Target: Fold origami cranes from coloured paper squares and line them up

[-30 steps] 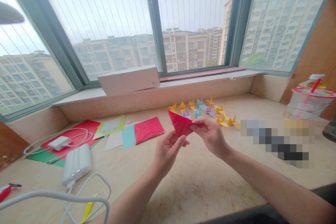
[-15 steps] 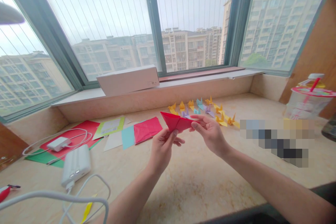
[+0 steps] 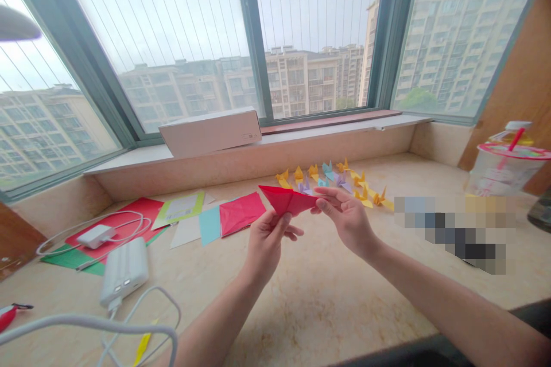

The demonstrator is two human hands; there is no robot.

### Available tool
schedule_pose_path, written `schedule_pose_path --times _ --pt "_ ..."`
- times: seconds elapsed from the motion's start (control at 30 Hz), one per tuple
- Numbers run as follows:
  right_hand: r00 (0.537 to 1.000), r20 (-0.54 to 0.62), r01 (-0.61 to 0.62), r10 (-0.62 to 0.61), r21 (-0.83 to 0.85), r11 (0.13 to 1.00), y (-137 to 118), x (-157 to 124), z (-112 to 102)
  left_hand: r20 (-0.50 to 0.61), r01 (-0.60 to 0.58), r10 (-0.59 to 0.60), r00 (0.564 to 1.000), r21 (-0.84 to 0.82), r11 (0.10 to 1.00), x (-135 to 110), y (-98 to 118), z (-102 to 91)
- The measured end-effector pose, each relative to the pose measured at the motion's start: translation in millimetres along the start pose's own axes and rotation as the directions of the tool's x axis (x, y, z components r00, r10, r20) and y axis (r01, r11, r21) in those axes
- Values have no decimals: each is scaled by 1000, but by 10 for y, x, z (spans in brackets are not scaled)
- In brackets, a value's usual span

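A folded piece of red origami paper (image 3: 286,199) is held in the air above the counter, between both hands. My left hand (image 3: 267,235) pinches its lower edge, thumb on the near face. At the paper's right-hand tip, my right hand (image 3: 344,215) grips it between thumb and fingers. A fold line runs across the paper's near face. Behind it stand several small folded paper cranes (image 3: 327,171) in yellow, blue and purple. Flat red sheets (image 3: 242,214) lie left of my hands, beside a light blue sheet (image 3: 209,228).
At left are a white power bank (image 3: 124,269), a charger (image 3: 96,236) with cables, and larger red and green sheets (image 3: 77,258). A white box (image 3: 210,133) rests on the window ledge. A cup with a red straw (image 3: 501,166) stands at right, near a blurred-out patch.
The left tip of the red paper has shifted slightly left and down, and the paper looks a little more spread. Both hands keep nearly the same place and grip.
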State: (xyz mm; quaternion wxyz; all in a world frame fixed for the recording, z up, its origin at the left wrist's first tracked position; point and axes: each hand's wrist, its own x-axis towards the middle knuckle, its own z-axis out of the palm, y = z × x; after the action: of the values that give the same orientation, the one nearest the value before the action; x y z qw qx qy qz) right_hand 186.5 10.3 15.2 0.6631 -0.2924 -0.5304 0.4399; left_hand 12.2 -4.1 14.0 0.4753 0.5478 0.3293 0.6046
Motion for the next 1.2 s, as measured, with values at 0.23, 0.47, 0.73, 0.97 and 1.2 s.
schedule_pose_path --times 0.23,0.47,0.73,0.97,1.2 --pt "999 31 43 -41 -58 997 -13 8 -30 30 -4 3 1000 20 1000 -4 11 -9" --pt "993 120 28 -8 -171 985 -6 -2 -71 15 12 -13 1000 65 998 32 -6 -51" --pt "964 259 -62 63 -13 998 -51 -19 -39 82 31 -40 996 105 994 43 -28 -55" --pt "952 290 -49 97 -170 984 14 -68 5 51 19 -29 998 188 982 25 -119 -51" --pt "924 361 -55 122 -190 980 76 -141 65 32 -6 1 999 158 987 -3 -116 -48"
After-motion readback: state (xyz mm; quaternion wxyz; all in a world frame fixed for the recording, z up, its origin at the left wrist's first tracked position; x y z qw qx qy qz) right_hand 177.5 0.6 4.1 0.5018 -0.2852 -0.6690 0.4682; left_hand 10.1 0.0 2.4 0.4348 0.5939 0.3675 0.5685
